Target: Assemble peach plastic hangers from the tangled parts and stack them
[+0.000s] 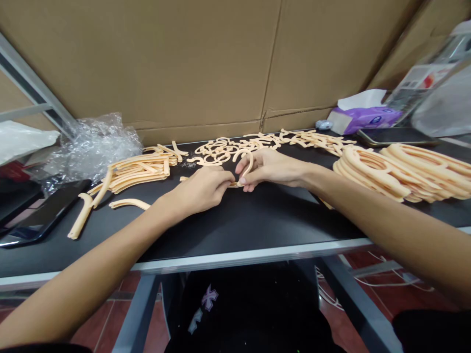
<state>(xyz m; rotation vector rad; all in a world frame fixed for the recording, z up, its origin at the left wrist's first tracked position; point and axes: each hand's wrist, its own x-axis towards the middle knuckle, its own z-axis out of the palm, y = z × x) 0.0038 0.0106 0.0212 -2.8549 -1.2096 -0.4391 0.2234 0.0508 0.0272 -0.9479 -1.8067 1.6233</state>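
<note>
Near the middle of the dark table, my right hand [270, 168] pinches a peach-coloured plastic hanger hook [250, 164], its curve standing up between the fingers. Close beside it, my left hand [206, 189] is closed round a hanger arm of the same colour, mostly hidden by the fingers; one end shows at the left. The two pieces meet between my hands, but the joint is too small to make out. Behind them lies a loose heap of hooks [215, 151]. A stack of curved hanger arms [142, 171] rests to the left, with a few single arms [81, 215] in front.
On the right are stacked peach hangers [371, 171], with a phone [397, 137] and a purple tissue pack [371, 117] behind. Crumpled clear plastic [99, 147] and another phone [46, 211] lie left. A cardboard wall [184, 63] closes the back; the table's metal edge [235, 262] runs in front.
</note>
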